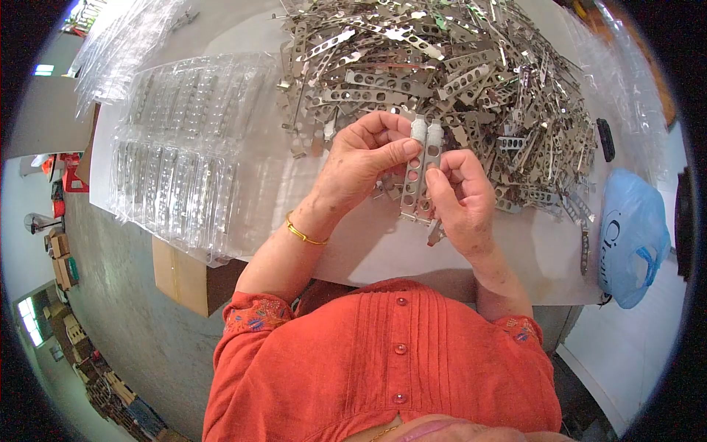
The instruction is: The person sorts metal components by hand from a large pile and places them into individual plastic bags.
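Observation:
Two perforated metal strips [412,177] stand side by side between my hands, each with a row of round holes and a narrowed top end. My left hand [366,155] pinches them near the top, thumb across the front. Lower down on the right edge, my right hand [462,195] grips the strips between thumb and fingers. Right behind both hands spreads a large heap of similar metal strips [456,81], lying in all directions. Some of the strips' lower part is hidden by my right fingers.
Clear plastic blister trays [177,162] lie on the left of the white table [346,250]. A blue plastic bag [632,236] sits at the right edge, near a small black object [605,140]. Clear plastic sheets [626,96] are at the far right. A cardboard box [184,276] stands below the table.

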Action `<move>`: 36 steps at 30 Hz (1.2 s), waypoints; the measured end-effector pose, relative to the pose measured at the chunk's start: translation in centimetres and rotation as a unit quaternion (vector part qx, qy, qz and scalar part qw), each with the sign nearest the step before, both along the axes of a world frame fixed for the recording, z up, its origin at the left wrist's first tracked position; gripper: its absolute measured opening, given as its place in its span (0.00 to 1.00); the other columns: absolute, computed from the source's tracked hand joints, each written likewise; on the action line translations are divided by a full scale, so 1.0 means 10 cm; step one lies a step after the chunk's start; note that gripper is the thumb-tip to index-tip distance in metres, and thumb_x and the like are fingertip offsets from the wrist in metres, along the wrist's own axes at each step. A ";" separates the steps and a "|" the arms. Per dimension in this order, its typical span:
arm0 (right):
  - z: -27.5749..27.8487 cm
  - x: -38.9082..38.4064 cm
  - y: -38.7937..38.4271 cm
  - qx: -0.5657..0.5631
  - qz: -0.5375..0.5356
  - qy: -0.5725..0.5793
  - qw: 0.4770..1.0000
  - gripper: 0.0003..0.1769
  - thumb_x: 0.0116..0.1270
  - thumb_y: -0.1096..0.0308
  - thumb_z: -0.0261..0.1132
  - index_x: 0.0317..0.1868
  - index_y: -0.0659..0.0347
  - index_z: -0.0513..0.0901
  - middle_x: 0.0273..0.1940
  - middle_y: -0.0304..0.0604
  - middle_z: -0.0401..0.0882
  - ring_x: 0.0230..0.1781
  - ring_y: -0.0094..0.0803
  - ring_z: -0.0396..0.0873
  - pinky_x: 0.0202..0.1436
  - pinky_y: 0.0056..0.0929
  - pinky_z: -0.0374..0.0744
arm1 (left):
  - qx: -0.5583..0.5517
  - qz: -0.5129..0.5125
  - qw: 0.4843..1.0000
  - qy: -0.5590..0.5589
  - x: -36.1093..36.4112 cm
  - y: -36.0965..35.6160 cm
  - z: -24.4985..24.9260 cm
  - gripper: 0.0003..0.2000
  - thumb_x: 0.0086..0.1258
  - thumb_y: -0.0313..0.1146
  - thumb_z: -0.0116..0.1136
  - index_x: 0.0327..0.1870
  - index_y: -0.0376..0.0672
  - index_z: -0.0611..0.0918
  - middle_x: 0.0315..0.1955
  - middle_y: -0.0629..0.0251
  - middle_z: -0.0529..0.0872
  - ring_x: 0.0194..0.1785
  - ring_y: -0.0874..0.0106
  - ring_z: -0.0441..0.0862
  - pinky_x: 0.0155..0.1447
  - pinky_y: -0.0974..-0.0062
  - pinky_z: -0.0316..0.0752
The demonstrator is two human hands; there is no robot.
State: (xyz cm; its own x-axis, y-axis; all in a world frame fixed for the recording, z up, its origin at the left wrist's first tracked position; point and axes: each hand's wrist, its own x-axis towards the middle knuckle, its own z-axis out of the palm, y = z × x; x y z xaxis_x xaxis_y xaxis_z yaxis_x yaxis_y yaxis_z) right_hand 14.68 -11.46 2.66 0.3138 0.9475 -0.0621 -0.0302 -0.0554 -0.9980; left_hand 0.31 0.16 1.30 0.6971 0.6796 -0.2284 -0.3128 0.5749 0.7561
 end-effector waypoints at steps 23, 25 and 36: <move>0.05 0.16 0.01 0.010 -0.034 0.042 0.998 0.03 0.72 0.74 0.62 0.39 0.58 0.77 0.26 0.25 0.72 0.24 0.10 0.67 0.27 0.14 0.67 | 0.009 -0.018 1.000 -0.010 -0.01 0.01 0.02 0.08 0.70 0.25 0.65 0.43 0.41 0.77 0.40 0.54 0.88 0.37 0.72 0.86 0.39 0.77 0.83; 0.04 0.21 -0.01 0.021 -0.011 0.062 0.998 0.02 0.72 0.73 0.63 0.39 0.60 0.78 0.32 0.28 0.75 0.28 0.10 0.69 0.32 0.14 0.69 | 0.065 -0.061 0.996 -0.022 -0.01 -0.01 0.00 0.05 0.71 0.25 0.63 0.42 0.39 0.78 0.34 0.57 0.88 0.32 0.70 0.86 0.36 0.73 0.83; 0.00 0.20 0.01 0.065 0.011 0.068 0.996 0.02 0.70 0.76 0.64 0.41 0.64 0.80 0.45 0.35 0.78 0.40 0.14 0.74 0.41 0.16 0.74 | 0.063 -0.136 0.989 0.021 -0.01 -0.03 0.01 0.06 0.69 0.24 0.65 0.38 0.37 0.78 0.31 0.63 0.86 0.32 0.75 0.84 0.37 0.77 0.81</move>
